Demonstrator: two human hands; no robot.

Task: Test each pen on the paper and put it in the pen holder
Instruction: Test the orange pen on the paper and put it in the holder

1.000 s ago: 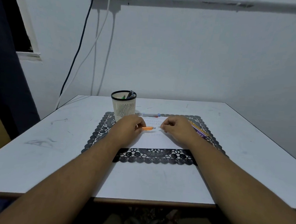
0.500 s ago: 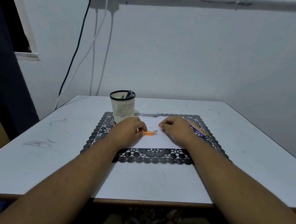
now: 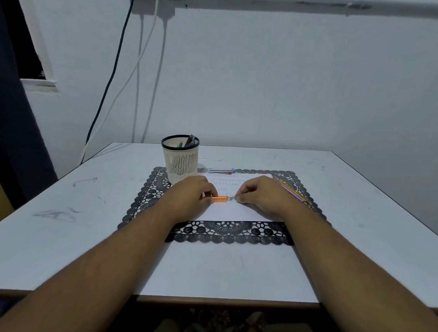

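Two bare hands meet over the white paper sheet on the black lace placemat: left hand pinches a short translucent orange pen, right hand pinches its tip; the cream slotted pen holder stands just beyond.

The place looks like a plain room in a home, set up as a small desk corner. A white table with scuffs and pencil marks stands against a bare, pale painted wall. Cables (one dark, the others white) hang down the wall from a plug strip near the top. A black lace-patterned placemat gives it a domestic touch, and a dark curtain hangs at the left.
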